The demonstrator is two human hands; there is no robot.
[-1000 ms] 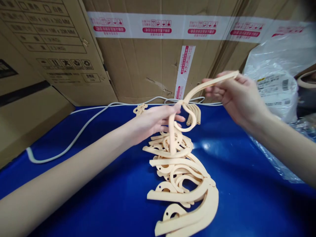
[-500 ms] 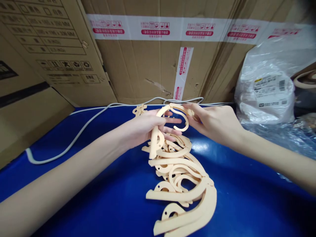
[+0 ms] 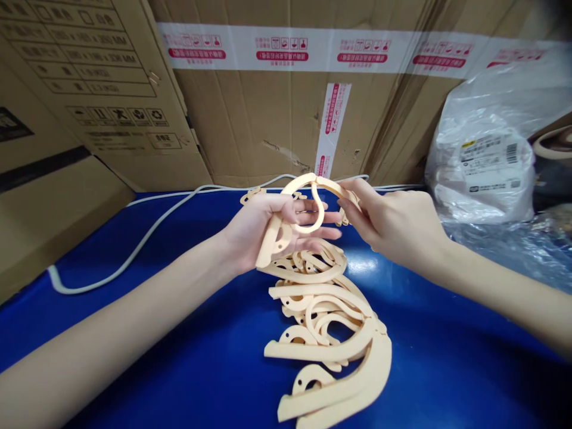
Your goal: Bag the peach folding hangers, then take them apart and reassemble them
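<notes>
My left hand (image 3: 268,229) is turned palm up above the blue table (image 3: 179,333), fingers stretched, with a cream curved rubber strip (image 3: 286,208) lying bent across the palm. My right hand (image 3: 393,223) pinches the far end of the same strip near its top. Below the hands lies a pile of cream curved strips (image 3: 326,322), several of them overlapping, running toward me.
Cardboard boxes (image 3: 277,101) with white-and-red tape wall off the back and left. A white cable (image 3: 147,232) runs along the table's far edge. A white plastic bag (image 3: 487,161) sits at the right, over clear plastic wrap (image 3: 527,250). A few more strips (image 3: 252,195) lie behind the hands.
The right hand came down and left from a raised stretch, folding the strip into a loop. The left hand turned palm up and rose a little with the strip.
</notes>
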